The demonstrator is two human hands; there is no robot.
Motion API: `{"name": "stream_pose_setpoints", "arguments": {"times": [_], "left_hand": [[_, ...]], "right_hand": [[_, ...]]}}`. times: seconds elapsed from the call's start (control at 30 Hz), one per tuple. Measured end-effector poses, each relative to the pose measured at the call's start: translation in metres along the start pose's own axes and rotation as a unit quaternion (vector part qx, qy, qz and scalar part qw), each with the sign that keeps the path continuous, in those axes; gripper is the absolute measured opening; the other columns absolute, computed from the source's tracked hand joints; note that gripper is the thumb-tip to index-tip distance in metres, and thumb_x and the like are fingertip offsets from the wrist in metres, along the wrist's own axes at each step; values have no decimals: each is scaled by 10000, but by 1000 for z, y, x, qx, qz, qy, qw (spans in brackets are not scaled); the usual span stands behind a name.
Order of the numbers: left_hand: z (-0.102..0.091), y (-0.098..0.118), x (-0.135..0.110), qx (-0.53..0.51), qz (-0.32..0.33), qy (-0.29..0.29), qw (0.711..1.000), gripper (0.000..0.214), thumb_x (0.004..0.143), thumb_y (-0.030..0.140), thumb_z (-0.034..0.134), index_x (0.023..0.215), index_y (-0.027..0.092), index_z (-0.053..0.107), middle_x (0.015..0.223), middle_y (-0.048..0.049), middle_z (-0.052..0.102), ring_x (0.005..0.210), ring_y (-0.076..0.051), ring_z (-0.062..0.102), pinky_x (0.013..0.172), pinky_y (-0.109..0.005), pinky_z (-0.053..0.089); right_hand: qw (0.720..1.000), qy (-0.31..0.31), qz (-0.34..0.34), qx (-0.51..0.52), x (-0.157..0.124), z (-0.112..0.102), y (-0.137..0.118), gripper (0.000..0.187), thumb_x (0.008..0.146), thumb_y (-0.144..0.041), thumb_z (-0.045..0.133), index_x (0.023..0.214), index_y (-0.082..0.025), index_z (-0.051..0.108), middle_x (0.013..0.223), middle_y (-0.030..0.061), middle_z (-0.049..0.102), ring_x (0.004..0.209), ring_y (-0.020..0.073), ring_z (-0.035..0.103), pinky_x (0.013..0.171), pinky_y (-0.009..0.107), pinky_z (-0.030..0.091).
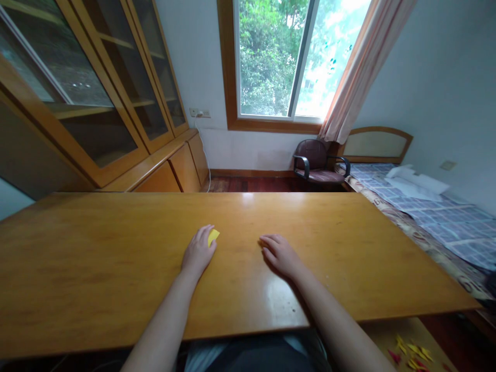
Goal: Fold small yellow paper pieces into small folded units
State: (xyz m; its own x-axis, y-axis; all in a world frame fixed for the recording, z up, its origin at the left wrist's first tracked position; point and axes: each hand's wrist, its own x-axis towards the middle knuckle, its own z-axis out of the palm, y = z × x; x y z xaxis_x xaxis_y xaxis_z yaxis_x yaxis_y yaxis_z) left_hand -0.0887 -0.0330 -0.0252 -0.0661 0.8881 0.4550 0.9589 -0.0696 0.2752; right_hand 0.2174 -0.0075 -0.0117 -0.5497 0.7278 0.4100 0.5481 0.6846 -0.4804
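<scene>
My left hand (198, 251) lies on the wooden table (116, 258) with its fingers curled over a small folded yellow paper piece (213, 236), which pokes out at the fingertips. About a hand's width to the right, my right hand (279, 253) rests on the tabletop, fingers loosely bent and pointing left, with nothing in it. Both forearms reach in from the near edge.
Several small yellow and red folded paper pieces (413, 354) lie on a lower surface at the bottom right. A glass-door cabinet (96, 103) stands at the left, a dark chair (315, 165) under the window, and a bed (437, 217) along the right.
</scene>
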Motion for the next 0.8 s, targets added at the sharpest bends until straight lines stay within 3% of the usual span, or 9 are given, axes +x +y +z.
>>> {"name": "stream_pose_setpoints", "arguments": {"times": [0.43,0.67,0.8], "left_hand": [[-2,9,1,-102,7,-2,995,420,837,170,462,1254,201,504,1259,-91,589,1156,-231,583,1016,-344,458],[-11,17,4,-164,-18,17,986,350,827,188,481,1165,197,571,1167,-86,633,1108,-229,599,1025,-360,450],[-9,19,4,-253,-57,15,966,320,827,254,537,1138,201,595,1154,-74,646,1044,-218,632,986,-375,481]], "right_hand": [[1000,-3,-2,2,0,-1,0,347,911,-191,530,1249,-229,599,1188,83,635,1089,227,567,975,393,452],[1000,-6,-2,2,0,-3,-2,345,914,-194,537,1251,-236,600,1185,80,638,1089,231,568,976,394,449],[1000,-8,2,4,0,-3,-3,342,909,-190,545,1243,-233,605,1178,77,643,1081,229,569,967,389,452]]}}
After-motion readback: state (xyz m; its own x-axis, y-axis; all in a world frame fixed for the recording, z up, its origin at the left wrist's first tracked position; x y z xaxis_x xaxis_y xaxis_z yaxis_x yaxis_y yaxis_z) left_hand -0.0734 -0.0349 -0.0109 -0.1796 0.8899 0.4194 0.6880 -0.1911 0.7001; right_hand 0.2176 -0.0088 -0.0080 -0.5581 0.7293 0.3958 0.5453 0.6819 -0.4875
